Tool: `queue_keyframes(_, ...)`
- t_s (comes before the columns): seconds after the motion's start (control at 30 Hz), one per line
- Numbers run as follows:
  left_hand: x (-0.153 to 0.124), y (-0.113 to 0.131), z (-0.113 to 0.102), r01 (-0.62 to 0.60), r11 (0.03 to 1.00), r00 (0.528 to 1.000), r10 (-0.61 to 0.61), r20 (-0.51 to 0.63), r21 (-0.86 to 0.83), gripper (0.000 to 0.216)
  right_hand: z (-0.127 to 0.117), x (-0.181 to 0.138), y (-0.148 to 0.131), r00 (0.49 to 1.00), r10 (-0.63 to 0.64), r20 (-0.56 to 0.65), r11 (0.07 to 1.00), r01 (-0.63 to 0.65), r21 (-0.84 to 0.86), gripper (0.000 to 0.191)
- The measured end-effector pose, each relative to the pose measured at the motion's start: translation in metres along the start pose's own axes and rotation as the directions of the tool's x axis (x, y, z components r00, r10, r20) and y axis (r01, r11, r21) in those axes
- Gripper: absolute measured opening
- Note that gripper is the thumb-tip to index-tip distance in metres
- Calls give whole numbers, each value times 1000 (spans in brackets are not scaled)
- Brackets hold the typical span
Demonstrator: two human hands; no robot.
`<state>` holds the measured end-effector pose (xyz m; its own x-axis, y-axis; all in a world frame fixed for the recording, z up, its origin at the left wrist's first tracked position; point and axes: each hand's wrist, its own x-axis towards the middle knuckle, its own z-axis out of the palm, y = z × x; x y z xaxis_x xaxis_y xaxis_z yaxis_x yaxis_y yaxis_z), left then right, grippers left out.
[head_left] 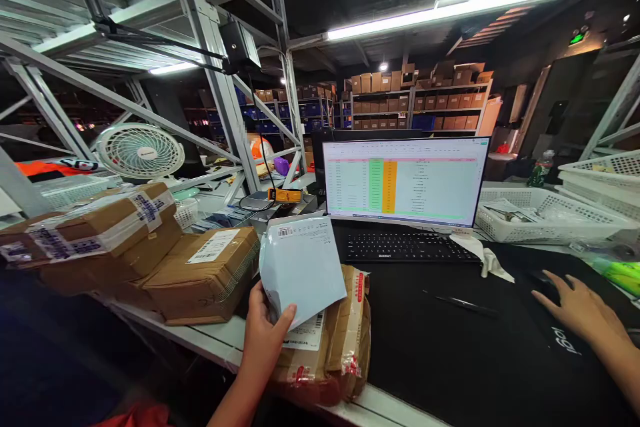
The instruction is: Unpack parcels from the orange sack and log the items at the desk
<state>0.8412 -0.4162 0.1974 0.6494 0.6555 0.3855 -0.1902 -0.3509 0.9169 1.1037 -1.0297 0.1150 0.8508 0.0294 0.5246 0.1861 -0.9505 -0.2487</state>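
Observation:
My left hand (269, 320) grips a white labelled packet (305, 267) by its lower left edge, thumb on the front face. Print and a barcode show along the packet's upper part. Behind and below it lies a taped cardboard box (345, 340) with a white label, partly covered by the packet. On the right, my right hand (575, 307) rests over a black computer mouse (549, 288) on the dark desk mat (425, 353). The mouse is mostly covered by the fingers. A monitor (405, 183) in front displays a spreadsheet with green and orange columns.
A black keyboard (410, 247) sits below the monitor, with a pen (465, 305) and a crumpled tissue (493, 263) nearby. Cardboard boxes (205, 273) line the left side, by a fan (143, 152). White baskets (550, 227) stand at right. A metal upright (220, 73) rises behind.

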Motion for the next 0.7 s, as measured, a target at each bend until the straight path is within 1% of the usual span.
queue_keyframes(0.1,0,1,0,-3,1000,1000,3,-5,20,70,30,5,35,995,-61,-84,997,56,-62,68)
queue_keyframes(0.2,1,-1,1,-2,1000,1000,2,-10,14,68,41,7,51,991,-55,-122,998,54,-15,59)
queue_keyframes(0.27,2,-3,1,12,1000,1000,-12,-21,-4,68,40,8,51,993,-47,-108,999,47,3,54)
queue_keyframes(0.37,3,-4,1,55,998,998,-56,-32,-14,69,34,9,44,996,-27,-82,1000,27,6,53)
queue_keyframes(0.47,3,-2,1,94,995,995,-95,-32,-18,72,31,8,40,996,-27,-86,1000,27,7,51)
queue_keyframes(0.63,0,2,2,112,991,993,-115,-35,-76,73,35,8,45,994,-58,-95,998,56,-21,53)
queue_keyframes(0.7,0,2,3,108,990,993,-112,-42,-88,73,33,11,45,993,-110,-40,994,109,-33,50)
